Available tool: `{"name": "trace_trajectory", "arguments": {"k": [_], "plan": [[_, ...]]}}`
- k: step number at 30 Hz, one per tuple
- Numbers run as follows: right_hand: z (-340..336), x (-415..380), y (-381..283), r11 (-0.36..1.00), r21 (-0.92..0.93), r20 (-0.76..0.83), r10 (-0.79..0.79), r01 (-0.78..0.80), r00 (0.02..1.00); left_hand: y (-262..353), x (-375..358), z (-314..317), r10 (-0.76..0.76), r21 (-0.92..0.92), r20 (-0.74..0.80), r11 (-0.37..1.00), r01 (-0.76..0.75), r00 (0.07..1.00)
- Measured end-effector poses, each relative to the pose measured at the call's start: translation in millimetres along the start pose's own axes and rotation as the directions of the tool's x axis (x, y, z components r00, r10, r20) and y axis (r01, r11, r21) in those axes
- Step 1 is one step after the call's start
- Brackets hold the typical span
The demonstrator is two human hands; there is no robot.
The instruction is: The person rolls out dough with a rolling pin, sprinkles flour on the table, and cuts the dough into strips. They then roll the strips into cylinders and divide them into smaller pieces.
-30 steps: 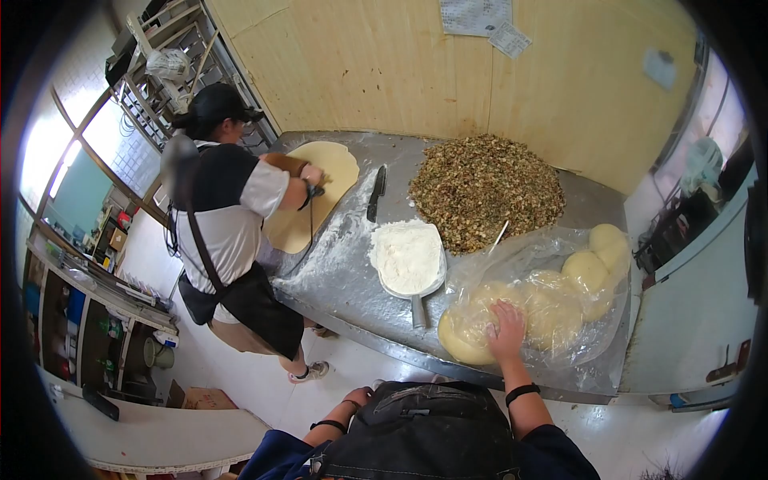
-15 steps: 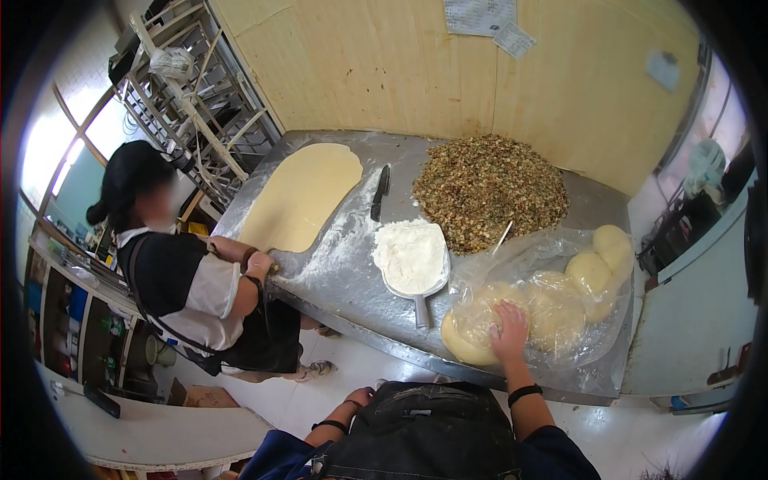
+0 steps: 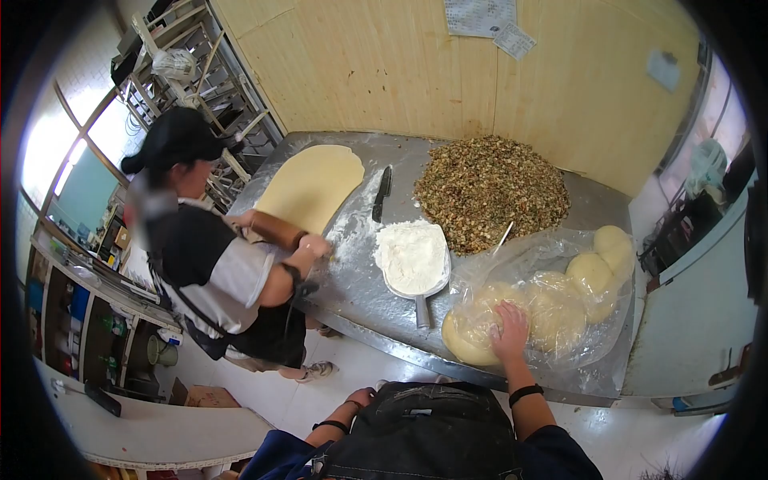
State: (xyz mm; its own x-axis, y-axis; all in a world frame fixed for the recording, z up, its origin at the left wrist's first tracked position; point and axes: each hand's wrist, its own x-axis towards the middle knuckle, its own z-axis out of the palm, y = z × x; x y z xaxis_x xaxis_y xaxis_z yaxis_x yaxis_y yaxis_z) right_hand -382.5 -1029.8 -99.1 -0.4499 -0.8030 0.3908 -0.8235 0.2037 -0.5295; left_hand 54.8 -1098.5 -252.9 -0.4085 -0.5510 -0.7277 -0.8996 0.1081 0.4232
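Observation:
My right hand [image 3: 510, 330] rests with fingers spread on a dough ball [image 3: 468, 340] at the table's front edge, partly under clear plastic film [image 3: 544, 364]. More dough balls [image 3: 590, 274] lie under and beside the film to the right. My left hand [image 3: 362, 397] hangs at the left side of my dark apron, its fingers curled; whether it holds anything is hidden. Left of the dough balls is a metal scoop [image 3: 422, 310] heaped with white flour [image 3: 412, 256]. Behind them rises a large pile of chopped nuts and seeds [image 3: 492, 188].
At the left, a co-worker [image 3: 216, 264] leans over a rolled dough sheet [image 3: 312, 184] with a wooden rolling pin [image 3: 278, 230]. A dark knife [image 3: 382, 194] lies between sheet and pile. The metal table [image 3: 360, 300] meets a wooden wall [image 3: 360, 72]; racks [image 3: 200, 80] stand back left.
The co-worker has leaned toward the table, and the rolling pin is now over the near part of the dough sheet. Both my hands have stayed in place.

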Motion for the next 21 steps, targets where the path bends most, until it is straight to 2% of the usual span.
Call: {"name": "trace_trajectory", "arguments": {"k": [21], "plan": [[0.3,-0.5,0.5,1.000,-0.015,0.014,0.014,-0.014,1.000,7.4,-6.7,-2.4,0.007,-0.004,-0.015,1.000,-0.007,1.000]]}}
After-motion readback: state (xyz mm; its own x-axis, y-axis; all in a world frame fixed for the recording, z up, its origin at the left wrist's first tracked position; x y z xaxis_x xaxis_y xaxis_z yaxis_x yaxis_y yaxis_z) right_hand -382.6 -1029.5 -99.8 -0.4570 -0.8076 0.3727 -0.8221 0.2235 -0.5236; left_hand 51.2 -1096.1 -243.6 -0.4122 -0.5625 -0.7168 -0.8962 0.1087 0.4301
